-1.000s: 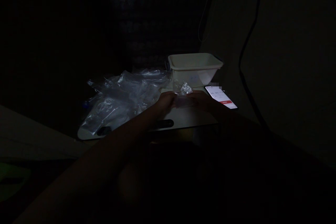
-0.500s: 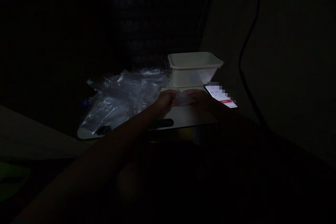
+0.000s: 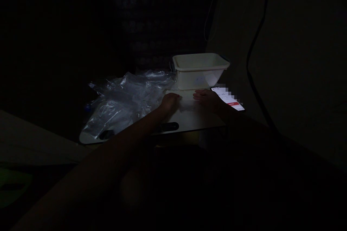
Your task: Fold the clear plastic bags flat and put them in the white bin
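Observation:
In dim light, a small clear plastic piece [image 3: 187, 104] is between my hands above the white table [image 3: 195, 121]. My left hand [image 3: 170, 103] is closed at its left edge, thumb and fingers pinching it. My right hand [image 3: 206, 99] is at the right with its fingers spread apart, near the plastic and not gripping it. A heap of crumpled clear plastic bags [image 3: 124, 97] covers the table's left part. Behind my hands stands a cream-coloured tub [image 3: 200, 75].
A lit phone [image 3: 230, 100] lies at the table's right edge, beside my right hand. The table has a dark oval slot [image 3: 169, 126] near its front edge. A dark cable [image 3: 248, 61] hangs down the right wall.
My right hand has opened and its fingers have come off the plastic piece. My left hand has hardly moved. The plastic now looks flatter and more spread.

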Demonstrator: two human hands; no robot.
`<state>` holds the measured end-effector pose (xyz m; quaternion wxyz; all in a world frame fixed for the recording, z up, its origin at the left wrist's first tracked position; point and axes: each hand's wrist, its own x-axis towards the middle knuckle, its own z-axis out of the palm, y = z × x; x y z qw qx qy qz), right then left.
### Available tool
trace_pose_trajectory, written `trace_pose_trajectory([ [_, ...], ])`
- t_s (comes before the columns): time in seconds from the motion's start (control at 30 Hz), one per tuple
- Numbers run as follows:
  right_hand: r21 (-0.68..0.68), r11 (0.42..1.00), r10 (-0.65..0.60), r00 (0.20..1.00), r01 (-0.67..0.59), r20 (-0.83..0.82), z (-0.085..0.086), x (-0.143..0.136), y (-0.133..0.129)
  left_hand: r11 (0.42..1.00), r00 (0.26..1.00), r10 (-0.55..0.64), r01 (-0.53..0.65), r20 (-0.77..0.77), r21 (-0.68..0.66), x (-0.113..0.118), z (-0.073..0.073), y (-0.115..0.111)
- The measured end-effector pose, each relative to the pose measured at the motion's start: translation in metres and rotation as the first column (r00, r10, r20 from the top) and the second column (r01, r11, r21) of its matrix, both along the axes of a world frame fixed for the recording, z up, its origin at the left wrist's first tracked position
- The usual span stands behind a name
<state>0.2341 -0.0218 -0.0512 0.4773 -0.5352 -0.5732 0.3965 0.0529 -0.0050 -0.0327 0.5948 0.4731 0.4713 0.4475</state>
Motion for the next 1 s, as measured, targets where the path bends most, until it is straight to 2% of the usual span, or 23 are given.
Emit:
trace_pose_trajectory([
  [0.1, 0.147, 0.987, -0.096, 0.958, 0.057, 0.269, -0.002, 0.003, 0.004, 0.975, 0.976, -0.022, 0.069, -0.217, 0.21, -0.006, -0.001, 0.0],
  [0.2, 0.277, 0.961, -0.15, 0.851, 0.005, 0.503, 0.0, 0.001, 0.004, 0.916, 0.905, -0.105, 0.25, -0.413, 0.314, -0.012, -0.001, -0.006],
  [0.23, 0.295, 0.955, -0.159, 0.808, -0.019, 0.568, 0.002, -0.002, 0.002, 0.877, 0.839, -0.134, 0.348, -0.527, 0.331, -0.013, -0.002, -0.008],
  [0.27, 0.304, 0.951, -0.167, 0.753, -0.047, 0.637, 0.003, -0.006, 0.0, 0.827, 0.739, -0.144, 0.455, -0.658, 0.33, -0.014, -0.002, -0.011],
  [0.33, 0.314, 0.942, -0.183, 0.604, -0.118, 0.776, 0.006, -0.016, -0.006, 0.72, 0.457, -0.092, 0.645, -0.885, 0.258, -0.014, -0.004, -0.015],
  [0.37, 0.31, 0.939, -0.187, 0.535, -0.149, 0.824, 0.007, -0.021, -0.009, 0.68, 0.319, -0.048, 0.705, -0.946, 0.203, -0.014, -0.004, -0.017],
  [0.4, 0.305, 0.935, -0.189, 0.472, -0.18, 0.861, 0.007, -0.027, -0.012, 0.658, 0.224, -0.017, 0.736, -0.974, 0.158, -0.014, -0.004, -0.019],
  [0.47, 0.282, 0.929, -0.183, 0.363, -0.24, 0.914, 0.008, -0.035, -0.017, 0.63, 0.114, 0.009, 0.771, -0.993, 0.094, -0.012, -0.004, -0.023],
  [0.57, 0.227, 0.925, -0.159, 0.234, -0.305, 0.959, 0.005, -0.041, -0.024, 0.601, 0.036, 0.007, 0.799, -0.999, 0.033, -0.011, -0.001, -0.029],
  [0.67, 0.21, 0.923, -0.161, 0.172, -0.324, 0.972, -0.002, -0.04, -0.028, 0.595, -0.013, 0.015, 0.804, -1.0, -0.001, -0.012, 0.001, -0.033],
  [0.83, 0.214, 0.924, -0.17, 0.159, -0.318, 0.973, -0.011, -0.037, -0.032, 0.582, -0.023, 0.05, 0.813, -0.999, 0.011, -0.013, -0.004, -0.031],
  [1.0, 0.224, 0.916, -0.174, 0.174, -0.334, 0.969, -0.006, -0.043, -0.03, 0.569, 0.001, 0.09, 0.821, -0.996, 0.052, -0.012, -0.005, -0.03],
])
